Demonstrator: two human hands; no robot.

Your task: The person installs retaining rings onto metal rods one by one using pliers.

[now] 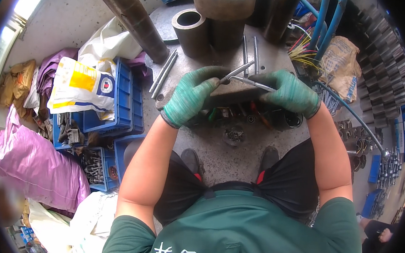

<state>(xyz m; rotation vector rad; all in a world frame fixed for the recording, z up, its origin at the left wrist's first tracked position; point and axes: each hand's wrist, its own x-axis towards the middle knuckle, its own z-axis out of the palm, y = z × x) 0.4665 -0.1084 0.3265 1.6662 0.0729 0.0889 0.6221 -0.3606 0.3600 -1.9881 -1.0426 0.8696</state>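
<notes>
Both hands wear green knit gloves. My left hand (191,96) is closed around a slim metal rod (237,72) that slants up to the right past the thumb. Facing it, my right hand (290,93) grips a second metal rod (253,83), whose near end reaches toward the left fingertips. The two rods come close or cross between the hands; whether they touch I cannot tell. Behind them is a thick steel press bed (188,64). A pair of loose rods (164,73) lies at its left, and another pair (256,55) lies near its middle.
A hollow steel cylinder (188,31) stands on the bed beside the round press head (223,3). Thick columns (130,18) flank it. Blue crates (123,97) and sacks (80,87) crowd the left. Blue hoses (329,29), wires and stacked metal parts (387,69) fill the right.
</notes>
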